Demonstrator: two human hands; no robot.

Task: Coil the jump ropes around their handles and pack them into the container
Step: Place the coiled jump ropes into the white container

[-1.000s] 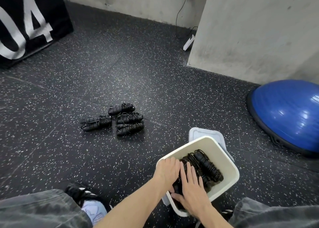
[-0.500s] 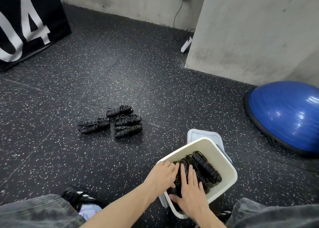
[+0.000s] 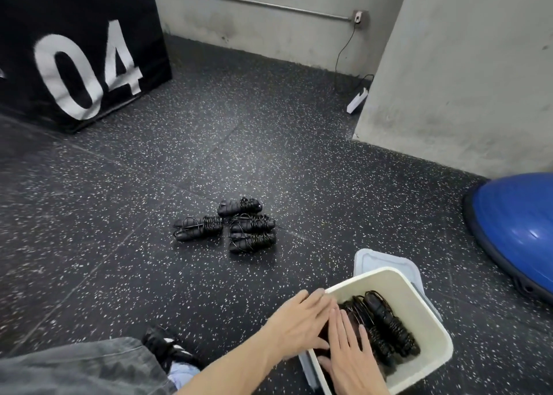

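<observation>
Shifted since earlier: left hand (image 3: 299,324), raised to the container (image 3: 431,314) rim, fingers straight, nothing grasped. Right hand (image 3: 347,355) laid flat on packed jump ropes (image 3: 386,323), lower right. Four coiled ropes (image 3: 236,228) left on floor (image 3: 119,245), frame centre.

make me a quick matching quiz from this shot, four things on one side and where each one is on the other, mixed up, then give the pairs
Things:
1. white container
2. coiled jump ropes on the floor
3. blue dome trainer
4. black box marked 04

Places:
A. far left, by the wall
B. right edge of the view
C. under both hands, near bottom right
D. middle of the speckled floor

Pairs: 1-C, 2-D, 3-B, 4-A
</observation>
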